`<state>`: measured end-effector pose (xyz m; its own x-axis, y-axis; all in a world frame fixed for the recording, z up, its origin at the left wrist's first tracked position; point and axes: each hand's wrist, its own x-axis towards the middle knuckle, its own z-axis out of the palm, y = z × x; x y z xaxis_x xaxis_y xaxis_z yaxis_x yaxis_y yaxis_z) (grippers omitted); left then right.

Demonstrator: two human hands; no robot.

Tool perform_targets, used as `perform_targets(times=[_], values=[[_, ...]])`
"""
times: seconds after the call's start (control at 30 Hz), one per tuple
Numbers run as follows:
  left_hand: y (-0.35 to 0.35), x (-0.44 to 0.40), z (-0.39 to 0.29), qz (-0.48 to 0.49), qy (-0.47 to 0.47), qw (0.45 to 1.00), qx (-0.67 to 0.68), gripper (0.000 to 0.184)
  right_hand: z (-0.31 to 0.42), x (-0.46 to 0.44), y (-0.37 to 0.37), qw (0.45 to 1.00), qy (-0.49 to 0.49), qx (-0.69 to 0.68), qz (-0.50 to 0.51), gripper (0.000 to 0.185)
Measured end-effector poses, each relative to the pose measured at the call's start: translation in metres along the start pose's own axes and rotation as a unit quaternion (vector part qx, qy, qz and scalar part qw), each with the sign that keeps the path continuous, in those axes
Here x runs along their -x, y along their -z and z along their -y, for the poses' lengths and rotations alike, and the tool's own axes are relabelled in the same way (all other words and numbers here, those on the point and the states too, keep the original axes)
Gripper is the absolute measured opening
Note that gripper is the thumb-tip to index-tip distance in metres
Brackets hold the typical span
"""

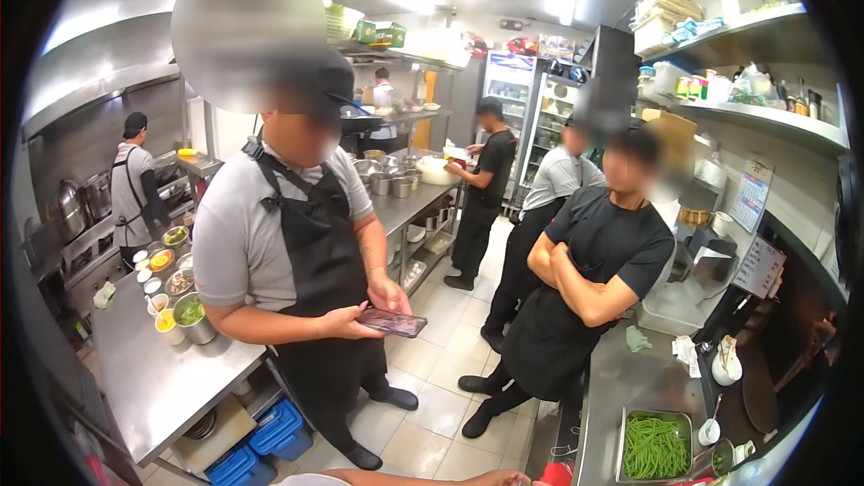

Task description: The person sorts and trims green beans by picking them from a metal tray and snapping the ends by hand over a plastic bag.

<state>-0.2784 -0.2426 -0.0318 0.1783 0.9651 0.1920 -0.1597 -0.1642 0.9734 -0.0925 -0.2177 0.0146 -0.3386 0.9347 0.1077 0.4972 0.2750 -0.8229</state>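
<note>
Down at the bottom edge I see one bare forearm reaching across, its left grip [500, 479] near a red item [556, 474]. The frame cuts off the fingers, so I can't tell whether they are clenched, released or grasping anything. The right grip is out of sight. That red item (too cropped for me to name) sits just left of a steel tray [620, 448] heaped with long green beans [654, 445].

The tray rests on the right-hand surface [605, 396], with a small white cup [709, 432] holding a spoon beside it and a pale green cloth [638, 338] farther back. Next to that surface, a person in black [594, 234] leans back with arms folded. Across the tiled floor [432, 409], another person in a grey shirt and black apron [310, 243] holds a phone [393, 322] in both hands. Behind that one, a steel surface [189, 378] carries a cluster of food containers, with blue crates [279, 430] below.
</note>
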Motion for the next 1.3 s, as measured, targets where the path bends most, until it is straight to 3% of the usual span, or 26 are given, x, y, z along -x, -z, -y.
perform_targets(times=[0.07, 0.3, 0.43, 0.5, 0.7, 0.83, 1.3], values=[[0.013, 0.008, -0.002, -0.021, 0.070, 0.995, -0.075, 0.020, -0.011, -0.006, -0.028, 0.991, -0.043, -0.096, 0.086, 0.023], [0.026, 0.035, -0.011, -0.092, 0.075, 0.990, 0.076, 0.017, 0.028, -0.005, -0.033, 0.984, -0.027, -0.081, 0.155, 0.025], [0.031, 0.042, -0.018, -0.113, 0.080, 0.990, 0.030, 0.017, 0.015, -0.011, -0.042, 0.980, -0.007, -0.091, 0.177, 0.026], [0.033, 0.043, -0.025, -0.162, 0.037, 0.985, 0.045, 0.016, 0.009, -0.012, -0.044, 0.974, -0.041, -0.114, 0.190, 0.025], [0.047, 0.041, 0.003, -0.177, 0.075, 0.977, 0.095, 0.024, 0.028, -0.011, -0.029, 0.986, -0.016, -0.006, 0.165, 0.024], [0.040, 0.038, 0.004, -0.172, 0.051, 0.974, 0.135, 0.024, 0.009, -0.011, -0.032, 0.987, -0.029, 0.002, 0.155, 0.027], [0.016, 0.010, 0.025, -0.095, 0.100, 0.975, 0.174, 0.015, -0.010, -0.002, -0.012, 0.994, -0.032, -0.011, 0.104, 0.028]])
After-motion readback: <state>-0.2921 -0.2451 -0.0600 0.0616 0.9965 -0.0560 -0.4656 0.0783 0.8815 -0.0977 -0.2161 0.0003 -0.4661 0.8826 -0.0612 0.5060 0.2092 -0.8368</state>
